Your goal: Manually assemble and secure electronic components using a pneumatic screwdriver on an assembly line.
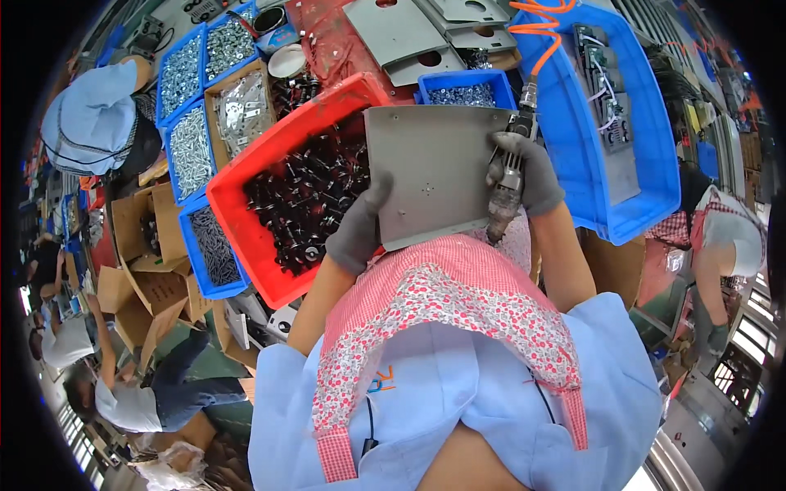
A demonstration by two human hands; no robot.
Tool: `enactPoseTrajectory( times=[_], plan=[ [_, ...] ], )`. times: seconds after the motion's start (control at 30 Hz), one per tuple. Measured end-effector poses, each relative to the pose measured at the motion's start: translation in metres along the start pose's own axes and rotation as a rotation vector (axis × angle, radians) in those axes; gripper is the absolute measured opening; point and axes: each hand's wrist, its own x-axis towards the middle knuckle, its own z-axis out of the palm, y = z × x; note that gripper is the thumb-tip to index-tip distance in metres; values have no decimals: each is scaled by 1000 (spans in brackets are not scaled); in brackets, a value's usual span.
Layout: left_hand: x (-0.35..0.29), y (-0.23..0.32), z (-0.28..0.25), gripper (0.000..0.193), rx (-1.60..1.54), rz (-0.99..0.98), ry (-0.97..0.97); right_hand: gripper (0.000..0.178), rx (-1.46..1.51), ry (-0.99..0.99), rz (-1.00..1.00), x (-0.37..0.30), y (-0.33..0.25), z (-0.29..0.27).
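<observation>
Blue plastic makes up the biggest thing before you: a deep blue crate (655, 147) at your right, holding grey plates with small circuit boards and white wires. Next in size is the red bin (246, 184) at your left, filled with small black parts, its near corner touching your apron. Between the two you hold the grey metal plate (438, 172), flat and slightly tilted, its lower edge against your pink chequered apron (446, 303). Your left hand (360, 225), in a grey glove, clamps the plate's lower left corner, thumb on top and fingers underneath. Your right hand (524, 172), gloved too, has its grip wrapped tight around an air screwdriver (506, 192) that stands beside the plate's right edge, its tip hidden low near your apron. An orange coiled hose (540, 24) runs up from the tool's top. Behind the plate sits a small blue tray of screws (467, 88), and further left several blue trays of silver screws (192, 106) lie side by side. More grey plates (409, 37) lie stacked at the back.
</observation>
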Motion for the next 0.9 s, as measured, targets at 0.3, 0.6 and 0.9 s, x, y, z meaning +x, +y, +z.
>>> enactPoseTrajectory(
  times=[0.3, 0.6, 0.9],
  plan=[
    [6, 1, 6, 51, 200, -81, 100, 18, 46, 74, 31, -15, -5, -3],
    [-5, 36, -32, 53, 215, 215, 287, 32, 195, 64, -555, -22, -63, -28],
    [-16, 43, -76, 29, -240, 298, 249, 11, 178, 352, -782, 63, -38, -51]
  ],
)
